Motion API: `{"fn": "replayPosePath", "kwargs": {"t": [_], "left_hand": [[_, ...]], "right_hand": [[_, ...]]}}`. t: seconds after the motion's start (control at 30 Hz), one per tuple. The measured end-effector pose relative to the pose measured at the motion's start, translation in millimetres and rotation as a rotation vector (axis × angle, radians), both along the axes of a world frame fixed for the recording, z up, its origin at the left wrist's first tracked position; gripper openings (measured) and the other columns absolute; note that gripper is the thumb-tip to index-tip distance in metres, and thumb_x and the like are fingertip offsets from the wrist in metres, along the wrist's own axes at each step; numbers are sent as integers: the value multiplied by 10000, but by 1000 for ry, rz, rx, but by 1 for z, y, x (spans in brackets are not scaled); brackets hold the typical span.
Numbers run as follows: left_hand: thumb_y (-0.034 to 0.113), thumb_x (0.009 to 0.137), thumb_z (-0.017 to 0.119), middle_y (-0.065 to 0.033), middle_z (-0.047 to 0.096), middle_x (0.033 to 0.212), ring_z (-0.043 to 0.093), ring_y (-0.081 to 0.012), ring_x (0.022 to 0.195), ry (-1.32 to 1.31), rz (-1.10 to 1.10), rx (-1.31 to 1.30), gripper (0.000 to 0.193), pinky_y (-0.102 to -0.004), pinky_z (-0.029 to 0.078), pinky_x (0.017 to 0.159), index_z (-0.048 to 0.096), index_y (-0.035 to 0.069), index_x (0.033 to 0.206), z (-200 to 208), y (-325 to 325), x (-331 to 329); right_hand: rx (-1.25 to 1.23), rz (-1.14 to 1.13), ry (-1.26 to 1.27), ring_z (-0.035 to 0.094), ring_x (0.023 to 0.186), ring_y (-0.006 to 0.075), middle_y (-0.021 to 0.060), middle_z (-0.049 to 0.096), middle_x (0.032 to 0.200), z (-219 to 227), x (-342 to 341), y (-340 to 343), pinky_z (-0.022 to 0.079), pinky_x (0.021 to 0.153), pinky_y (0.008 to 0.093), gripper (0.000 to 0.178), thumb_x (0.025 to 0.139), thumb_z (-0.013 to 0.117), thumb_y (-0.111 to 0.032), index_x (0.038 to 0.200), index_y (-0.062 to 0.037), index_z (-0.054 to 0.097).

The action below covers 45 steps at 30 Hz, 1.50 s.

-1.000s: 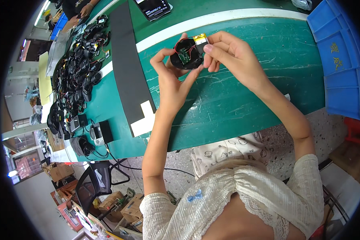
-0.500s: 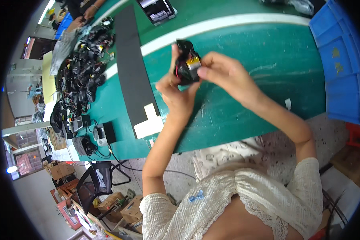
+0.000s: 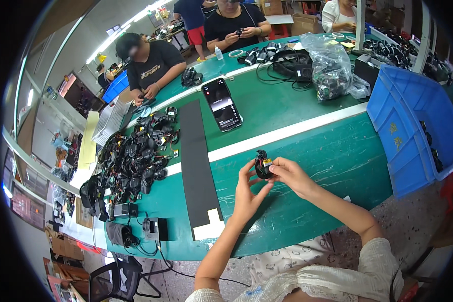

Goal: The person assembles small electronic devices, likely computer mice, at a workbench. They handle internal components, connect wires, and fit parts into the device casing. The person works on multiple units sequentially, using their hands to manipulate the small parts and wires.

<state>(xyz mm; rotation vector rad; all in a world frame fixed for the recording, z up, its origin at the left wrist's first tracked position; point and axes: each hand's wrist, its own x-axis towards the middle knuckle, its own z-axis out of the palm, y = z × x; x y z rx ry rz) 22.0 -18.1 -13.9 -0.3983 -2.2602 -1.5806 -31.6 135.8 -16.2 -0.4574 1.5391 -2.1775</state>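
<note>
A small black curved electronic part (image 3: 260, 170) with thin wires and a yellow-and-silver block is held above the green table (image 3: 307, 151). My left hand (image 3: 247, 195) grips it from the left side, with the thumb low and the fingers behind it. On its right, my right hand (image 3: 290, 176) pinches the part near the yellow-and-silver block with thumb and fingertips. The sides under my fingers are hidden.
A black mat strip (image 3: 194, 161) lies left of my hands, beside a heap of black wired parts (image 3: 138, 151). A phone (image 3: 221, 104) stands beyond. A blue crate (image 3: 397, 136) is at the right, near a clear plastic bag (image 3: 332, 70). Co-workers sit across the table.
The view has tilted up, bringing the far table and co-workers into sight. Both hands keep hold of the black part, which now appears lower and farther right in the picture.
</note>
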Motion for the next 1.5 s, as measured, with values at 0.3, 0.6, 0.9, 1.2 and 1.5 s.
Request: {"fn": "replayPosePath", "kwargs": {"t": [0.3, 0.6, 0.9, 1.2, 1.5], "left_hand": [[64, 666, 742, -102, 498, 1243, 544, -212, 960, 96, 128, -315, 680, -280, 456, 704, 403, 23, 1255, 8, -7, -2], [125, 622, 771, -98, 574, 1097, 578, -226, 838, 198, 118, -413, 656, -308, 492, 696, 477, 42, 1202, 7, -17, -5], [203, 646, 691, -99, 612, 991, 601, -202, 863, 77, -58, -337, 542, -302, 484, 779, 511, 21, 1124, 14, -30, -3], [154, 755, 621, -121, 625, 954, 609, -185, 836, -196, -170, 64, 439, -302, 491, 742, 491, -3, 1143, -5, -24, -8], [235, 726, 630, -122, 627, 943, 604, -209, 877, -188, -232, -199, 482, -325, 447, 835, 513, 3, 1132, 12, -38, -7]], "right_hand": [[-83, 146, -158, 568, 816, 100, 58, 561, 913, -6, 1, 1, 479, 751, 251, 188, 924, 480, -171, 965, 5, 530], [101, 235, -162, 560, 833, 130, 66, 552, 909, 6, -1, 7, 468, 755, 255, 227, 900, 523, -205, 1000, -3, 545], [302, -203, 481, 520, 874, 160, 97, 468, 962, -13, -8, 1, 420, 806, 299, 139, 927, 448, -123, 995, -2, 442], [219, -165, 336, 569, 763, 125, 109, 545, 877, -36, -1, -15, 465, 696, 278, 167, 985, 317, -211, 1034, -53, 334], [322, 228, -1, 618, 720, 148, 120, 608, 840, 14, -4, 9, 495, 678, 271, 193, 981, 320, -220, 1014, -51, 408]]}}
